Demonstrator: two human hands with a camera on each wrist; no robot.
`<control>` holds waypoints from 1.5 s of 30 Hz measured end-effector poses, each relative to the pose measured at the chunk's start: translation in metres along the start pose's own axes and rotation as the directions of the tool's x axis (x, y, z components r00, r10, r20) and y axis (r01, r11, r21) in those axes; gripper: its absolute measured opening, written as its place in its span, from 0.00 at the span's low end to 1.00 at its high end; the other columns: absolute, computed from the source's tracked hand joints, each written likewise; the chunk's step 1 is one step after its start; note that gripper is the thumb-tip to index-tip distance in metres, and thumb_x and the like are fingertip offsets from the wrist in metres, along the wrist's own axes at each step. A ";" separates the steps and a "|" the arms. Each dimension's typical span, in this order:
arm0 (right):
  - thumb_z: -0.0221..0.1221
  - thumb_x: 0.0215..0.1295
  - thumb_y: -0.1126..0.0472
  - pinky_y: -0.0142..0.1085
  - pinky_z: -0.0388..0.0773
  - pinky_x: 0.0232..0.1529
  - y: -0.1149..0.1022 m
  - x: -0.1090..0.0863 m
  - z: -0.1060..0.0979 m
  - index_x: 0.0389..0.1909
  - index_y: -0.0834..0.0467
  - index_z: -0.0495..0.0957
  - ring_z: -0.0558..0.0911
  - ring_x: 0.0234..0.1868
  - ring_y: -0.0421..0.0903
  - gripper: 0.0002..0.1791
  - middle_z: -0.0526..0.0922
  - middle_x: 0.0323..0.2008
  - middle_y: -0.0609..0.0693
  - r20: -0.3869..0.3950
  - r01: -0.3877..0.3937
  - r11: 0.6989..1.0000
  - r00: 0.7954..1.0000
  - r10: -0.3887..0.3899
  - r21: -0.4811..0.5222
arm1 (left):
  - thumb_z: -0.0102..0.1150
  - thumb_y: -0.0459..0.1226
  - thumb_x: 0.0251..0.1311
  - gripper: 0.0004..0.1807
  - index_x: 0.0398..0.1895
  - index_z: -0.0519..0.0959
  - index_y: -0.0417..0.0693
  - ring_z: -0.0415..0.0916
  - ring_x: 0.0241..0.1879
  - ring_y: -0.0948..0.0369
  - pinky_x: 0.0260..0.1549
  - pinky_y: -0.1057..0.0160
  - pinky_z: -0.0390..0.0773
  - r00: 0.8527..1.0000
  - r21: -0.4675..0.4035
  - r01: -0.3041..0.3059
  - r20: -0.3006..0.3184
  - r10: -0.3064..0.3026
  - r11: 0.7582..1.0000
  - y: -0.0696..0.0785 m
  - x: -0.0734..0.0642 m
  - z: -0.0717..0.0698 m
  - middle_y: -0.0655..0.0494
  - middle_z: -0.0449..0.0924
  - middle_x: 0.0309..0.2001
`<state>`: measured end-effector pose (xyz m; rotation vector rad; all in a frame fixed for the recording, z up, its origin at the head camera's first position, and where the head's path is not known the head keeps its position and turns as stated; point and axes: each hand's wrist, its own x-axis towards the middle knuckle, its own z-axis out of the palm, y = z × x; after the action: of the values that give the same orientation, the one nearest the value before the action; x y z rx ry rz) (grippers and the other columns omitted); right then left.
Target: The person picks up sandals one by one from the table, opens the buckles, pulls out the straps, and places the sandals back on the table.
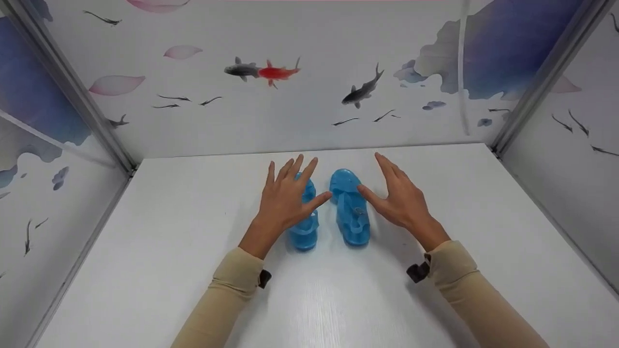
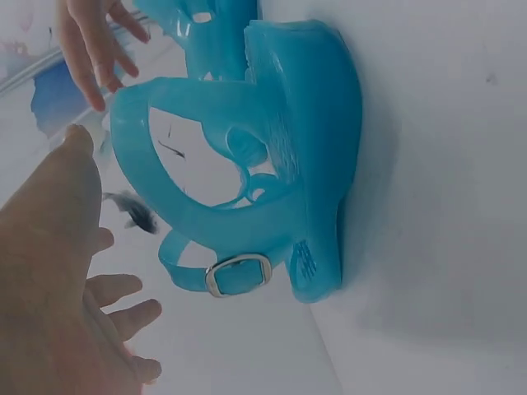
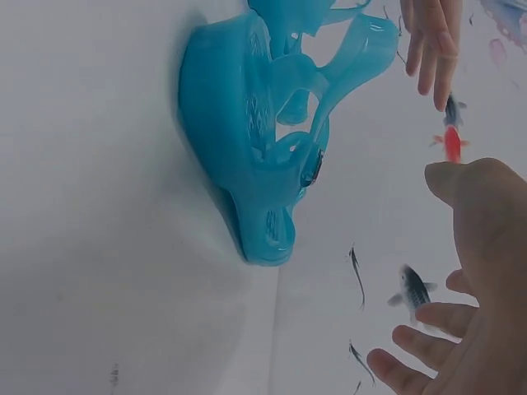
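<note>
Two sleeves (image 1: 217, 299); left hand (image 1: 285, 199), right hand (image 1: 405, 200), grips wide, near two blue sandals (image 1: 352, 212).

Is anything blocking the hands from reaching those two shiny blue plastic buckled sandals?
Nothing visible is. The left hand hovers above the left blue plastic buckled sandal, the right hand beside the right blue plastic buckled sandal, with only air between.

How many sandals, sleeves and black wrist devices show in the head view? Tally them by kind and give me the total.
Blue sandals: 2
Beige sleeves: 2
Black wrist devices: 2
Total: 6
</note>
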<state>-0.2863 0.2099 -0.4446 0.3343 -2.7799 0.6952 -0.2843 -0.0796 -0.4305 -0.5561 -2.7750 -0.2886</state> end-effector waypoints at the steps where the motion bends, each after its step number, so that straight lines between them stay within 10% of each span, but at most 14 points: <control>1: 0.59 0.73 0.27 0.68 0.77 0.69 -0.001 -0.001 0.002 0.89 0.46 0.49 0.70 0.80 0.63 0.53 0.62 0.85 0.58 0.005 -0.005 1.000 1.000 0.005 0.015 | 0.47 0.76 0.70 0.51 0.88 0.57 0.61 0.59 0.85 0.45 0.84 0.32 0.50 1.000 -0.003 0.000 -0.002 0.000 1.000 0.001 -0.001 0.001 0.47 0.59 0.86; 15: 0.63 0.75 0.35 0.59 0.87 0.58 0.002 -0.014 0.020 0.85 0.51 0.60 0.89 0.61 0.59 0.46 0.76 0.77 0.59 0.096 -0.069 0.984 0.994 0.054 0.162 | 0.49 0.69 0.76 0.48 0.87 0.59 0.53 0.66 0.81 0.45 0.76 0.43 0.73 0.990 -0.344 0.072 0.142 -0.024 0.936 0.040 0.003 0.018 0.46 0.67 0.82; 29: 0.72 0.72 0.47 0.49 0.90 0.52 0.009 -0.024 0.035 0.56 0.60 0.86 0.89 0.51 0.53 0.23 0.87 0.51 0.57 0.117 -0.019 0.957 0.993 -0.015 0.288 | 0.57 0.51 0.82 0.31 0.80 0.71 0.48 0.84 0.60 0.55 0.63 0.55 0.86 0.956 -0.310 0.080 0.294 0.015 0.947 0.056 0.006 0.039 0.49 0.86 0.62; 45: 0.72 0.71 0.47 0.50 0.89 0.57 0.019 -0.038 0.033 0.48 0.53 0.88 0.90 0.51 0.50 0.15 0.90 0.45 0.49 0.150 -0.059 0.931 0.989 0.005 0.361 | 0.65 0.46 0.77 0.28 0.77 0.76 0.53 0.83 0.46 0.62 0.54 0.62 0.89 0.947 -0.445 0.106 0.318 0.045 0.889 0.061 0.002 0.034 0.54 0.88 0.48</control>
<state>-0.2615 0.2164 -0.4919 0.4257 -2.7847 1.2480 -0.2702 -0.0155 -0.4534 -0.7222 -3.0352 -0.9602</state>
